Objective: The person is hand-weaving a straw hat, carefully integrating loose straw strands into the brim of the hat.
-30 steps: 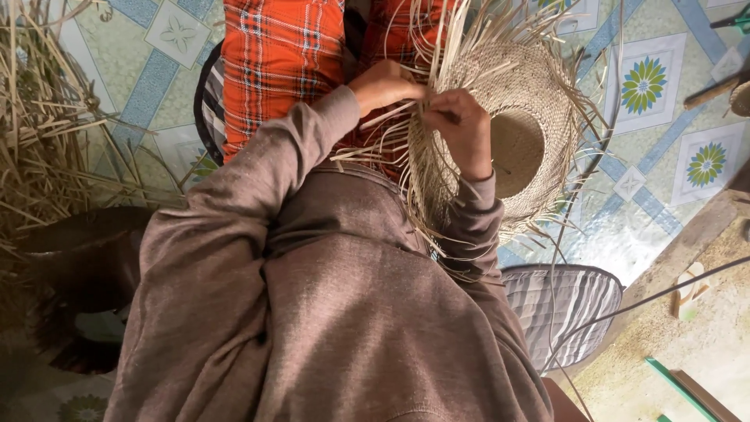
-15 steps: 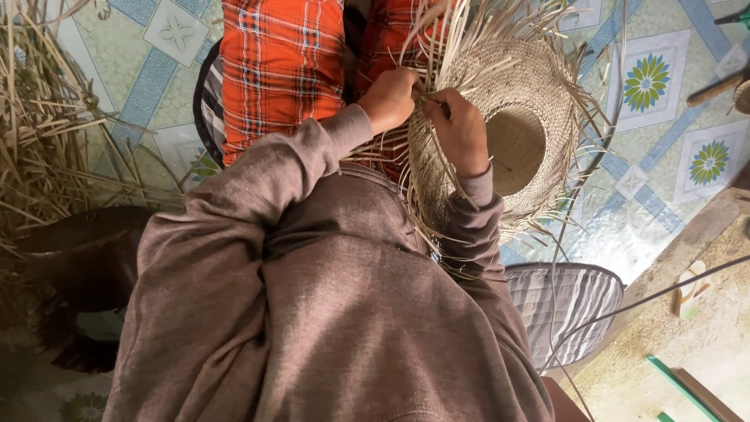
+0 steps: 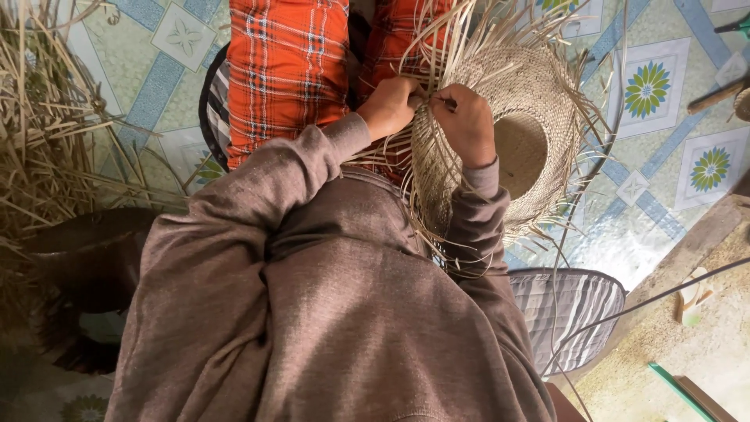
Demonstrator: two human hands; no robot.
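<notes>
As both hands [image 3: 428, 109] pinch, straw hat [image 3: 539, 86] between.

- A half-woven straw hat [image 3: 516, 117] is held on its side over the lap, its hollow crown turned to the right.
- Its pale brim is unfinished, and loose straw strips [image 3: 469, 31] are fanned out from the edge, upward and down past the wrist.
- The brim edge is pinched at mid-left.

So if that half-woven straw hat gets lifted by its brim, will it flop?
The straw hat probably keeps its shape: crown and brim look tightly woven. It seems light, being thin straw. The loose strands at its edge would likely dangle and snag.
</notes>
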